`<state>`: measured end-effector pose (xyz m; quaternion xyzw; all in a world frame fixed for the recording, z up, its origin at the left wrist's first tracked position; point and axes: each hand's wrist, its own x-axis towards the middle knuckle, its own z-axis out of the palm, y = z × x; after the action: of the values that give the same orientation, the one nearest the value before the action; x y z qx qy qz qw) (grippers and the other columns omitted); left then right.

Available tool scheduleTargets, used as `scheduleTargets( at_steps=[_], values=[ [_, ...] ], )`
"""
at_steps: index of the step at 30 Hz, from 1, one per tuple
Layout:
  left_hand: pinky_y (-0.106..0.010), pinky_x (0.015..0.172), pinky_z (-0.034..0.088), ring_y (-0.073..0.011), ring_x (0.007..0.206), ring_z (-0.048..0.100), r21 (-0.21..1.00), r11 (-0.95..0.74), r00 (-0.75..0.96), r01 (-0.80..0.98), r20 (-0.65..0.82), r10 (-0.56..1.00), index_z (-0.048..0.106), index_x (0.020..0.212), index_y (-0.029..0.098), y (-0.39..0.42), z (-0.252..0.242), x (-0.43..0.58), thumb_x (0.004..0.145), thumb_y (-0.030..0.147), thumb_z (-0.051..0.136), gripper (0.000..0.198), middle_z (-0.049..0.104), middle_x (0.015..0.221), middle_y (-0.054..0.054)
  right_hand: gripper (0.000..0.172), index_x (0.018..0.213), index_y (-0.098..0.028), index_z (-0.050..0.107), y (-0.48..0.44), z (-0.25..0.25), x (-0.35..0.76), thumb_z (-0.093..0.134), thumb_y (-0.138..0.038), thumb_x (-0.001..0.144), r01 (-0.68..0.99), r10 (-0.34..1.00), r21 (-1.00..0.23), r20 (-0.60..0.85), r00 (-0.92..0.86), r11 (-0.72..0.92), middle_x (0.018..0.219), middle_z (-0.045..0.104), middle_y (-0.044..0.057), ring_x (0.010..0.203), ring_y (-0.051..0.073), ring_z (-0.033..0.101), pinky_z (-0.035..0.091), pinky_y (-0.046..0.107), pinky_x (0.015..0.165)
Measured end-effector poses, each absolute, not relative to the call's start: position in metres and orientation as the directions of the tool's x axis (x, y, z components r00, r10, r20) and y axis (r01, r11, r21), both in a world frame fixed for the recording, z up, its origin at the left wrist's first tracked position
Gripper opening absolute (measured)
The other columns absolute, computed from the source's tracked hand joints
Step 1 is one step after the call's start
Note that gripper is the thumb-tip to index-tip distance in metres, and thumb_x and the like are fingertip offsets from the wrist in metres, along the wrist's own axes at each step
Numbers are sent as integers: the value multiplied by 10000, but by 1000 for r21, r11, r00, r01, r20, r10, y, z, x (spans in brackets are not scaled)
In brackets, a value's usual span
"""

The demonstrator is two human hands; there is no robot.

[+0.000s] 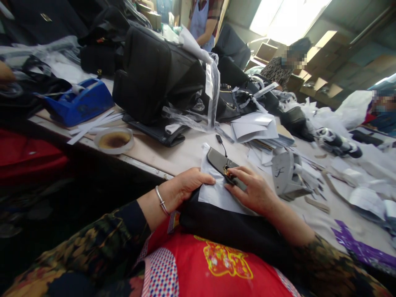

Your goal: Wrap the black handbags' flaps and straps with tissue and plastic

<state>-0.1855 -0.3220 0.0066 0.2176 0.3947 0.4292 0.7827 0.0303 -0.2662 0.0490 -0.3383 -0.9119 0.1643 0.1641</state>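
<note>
A black bag [229, 233] lies against my lap at the table's near edge, with white paper [216, 192] spread over its top. A black flap strap with a gold clasp [223, 164] rests on that paper. My left hand [182, 187] lies curled on the bag's left edge, fingers pressing the paper and bag down; a silver bangle circles its wrist. My right hand [252, 189] rests on the strap, fingertips closed around the gold clasp.
A pile of black bags [154, 74] fills the table's middle. A blue tape dispenser [78, 103] and a tape roll [114, 140] sit left. Paper sheets [255, 128] and a grey tape dispenser [286, 175] lie right. Other people stand and sit beyond.
</note>
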Motion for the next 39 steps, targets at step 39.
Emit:
scheduleTargets(
  at_steps=[39],
  values=[
    [-271,656,547,-212,745,704,862,427,93,-274,-418,904,701,1068,136,-331,23,-193,625,336,887,521,774,912,-84,459,662,-154,645,-244,-2,117,720,-601,734,405,928,-845,-372,24,-349,540,540,-19,506,115,468,303,225,444]
  ],
)
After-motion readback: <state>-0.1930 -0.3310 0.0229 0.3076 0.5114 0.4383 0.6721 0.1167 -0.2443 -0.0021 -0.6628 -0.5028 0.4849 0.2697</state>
